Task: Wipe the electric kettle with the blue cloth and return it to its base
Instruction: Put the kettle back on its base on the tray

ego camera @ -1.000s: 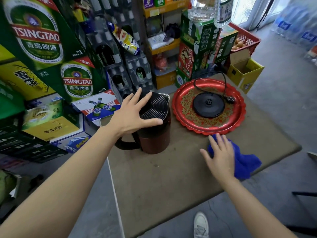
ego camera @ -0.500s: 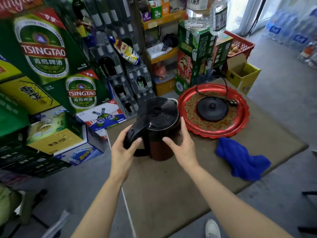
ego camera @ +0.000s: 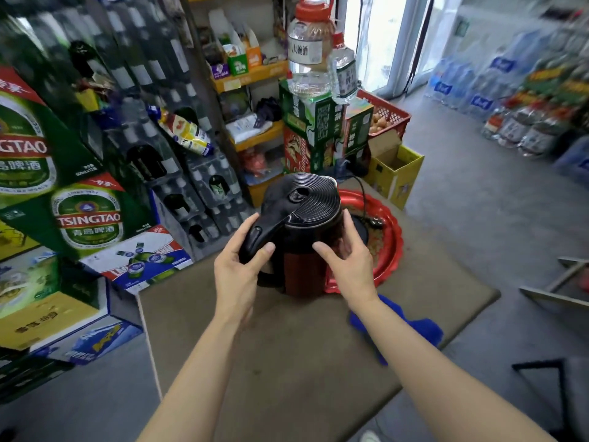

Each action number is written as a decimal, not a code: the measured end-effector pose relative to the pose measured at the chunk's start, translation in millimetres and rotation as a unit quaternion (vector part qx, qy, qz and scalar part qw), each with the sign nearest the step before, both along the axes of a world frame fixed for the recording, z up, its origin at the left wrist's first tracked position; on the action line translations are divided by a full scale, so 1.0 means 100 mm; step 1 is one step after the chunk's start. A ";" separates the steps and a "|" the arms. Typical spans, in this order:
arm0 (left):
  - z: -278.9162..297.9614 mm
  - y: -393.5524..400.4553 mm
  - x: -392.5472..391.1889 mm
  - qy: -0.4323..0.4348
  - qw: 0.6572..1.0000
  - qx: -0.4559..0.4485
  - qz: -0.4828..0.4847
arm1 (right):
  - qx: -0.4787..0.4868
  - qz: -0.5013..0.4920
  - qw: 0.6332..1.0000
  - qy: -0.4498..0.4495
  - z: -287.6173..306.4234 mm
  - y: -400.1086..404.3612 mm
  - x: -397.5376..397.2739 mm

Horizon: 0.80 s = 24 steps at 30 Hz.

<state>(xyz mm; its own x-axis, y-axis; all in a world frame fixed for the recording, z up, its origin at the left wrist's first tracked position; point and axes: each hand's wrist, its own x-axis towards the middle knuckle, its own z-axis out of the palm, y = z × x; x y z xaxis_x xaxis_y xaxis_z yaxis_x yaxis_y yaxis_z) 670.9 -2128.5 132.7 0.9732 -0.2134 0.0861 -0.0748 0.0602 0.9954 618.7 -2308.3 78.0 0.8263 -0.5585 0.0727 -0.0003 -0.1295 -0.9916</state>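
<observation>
The electric kettle point(ego camera: 302, 218), dark red with a ribbed black lid, is held up in front of me above the brown table point(ego camera: 287, 362). My left hand point(ego camera: 239, 269) grips its black handle. My right hand point(ego camera: 347, 266) presses against its right side. Behind the kettle, the red tray point(ego camera: 390, 247) shows at the table's far right, and only a sliver of the black base point(ego camera: 358, 231) with its cord peeks out. The blue cloth point(ego camera: 420, 330) lies on the table, partly under my right forearm.
Green beer cartons point(ego camera: 86, 215) and crates of bottles stack up on the left. Straight behind the table stand green boxes point(ego camera: 315, 132) topped with large clear bottles. A yellow open box point(ego camera: 395, 170) and a red basket sit at the back right. Grey floor spreads to the right.
The right hand left the cloth and went to the kettle's side; the left hand shifted from the lid to the handle. The kettle now sits higher and nearer the tray.
</observation>
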 end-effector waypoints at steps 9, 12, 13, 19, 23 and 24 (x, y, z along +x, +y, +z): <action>-0.09 -1.04 0.49 0.045 0.998 -0.041 -0.026 | -0.044 -0.042 0.998 0.013 0.01 -1.02 0.35; -0.19 -1.21 0.58 0.059 0.997 -0.043 -0.022 | -0.048 -0.029 0.998 0.020 -0.04 -1.21 0.45; -0.22 -1.24 0.60 0.063 0.997 -0.043 -0.020 | -0.048 -0.024 0.998 0.022 -0.06 -1.25 0.47; -0.33 -1.38 0.64 0.061 0.998 -0.025 -0.016 | -0.043 -0.002 0.999 0.021 -0.17 -1.40 0.56; -0.36 -1.36 0.59 0.017 0.998 0.044 -0.039 | -0.075 0.000 0.997 0.030 -0.18 -1.42 0.57; -0.38 -1.33 0.55 0.009 0.997 0.061 -0.044 | -0.082 0.006 0.996 0.033 -0.20 -1.43 0.55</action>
<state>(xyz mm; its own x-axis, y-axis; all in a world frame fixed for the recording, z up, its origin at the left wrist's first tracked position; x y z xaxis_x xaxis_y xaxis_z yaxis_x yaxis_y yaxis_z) 725.5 -2261.7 94.4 0.9517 -0.3049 0.0360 -0.0557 -0.0561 0.9969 673.4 -2451.3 58.0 0.8388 -0.5339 0.1070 -0.0629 -0.2902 -0.9549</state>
